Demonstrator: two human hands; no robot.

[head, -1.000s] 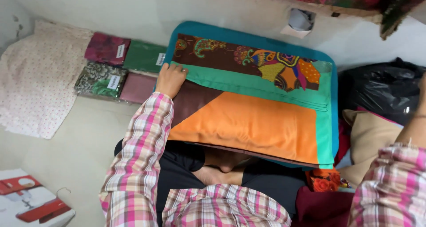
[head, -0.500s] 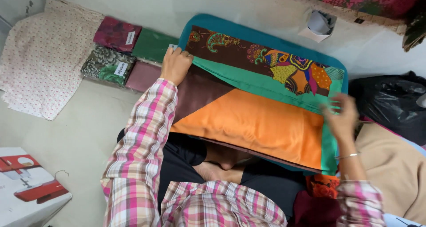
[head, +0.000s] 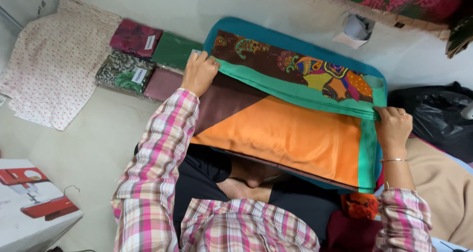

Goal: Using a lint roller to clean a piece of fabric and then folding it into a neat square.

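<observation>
**Folded cloth, both ends gripped**

Orange, teal and brown patterned folded fabric [head: 290, 128] lying across the seated person's lap. Left hand [head: 199, 73] pinching its far-left corner; right hand [head: 392, 128] clamping the teal right edge. Wrapped fabric packets [head: 143, 59] lying beside.

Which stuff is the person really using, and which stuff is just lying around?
In use:
- left hand, gripping one end of the fold
- right hand, gripping the other end
- orange and teal folded cloth

Lying about:
- packed fabrics
- white dotted cloth
- black plastic bag
- sewing machine box
</observation>
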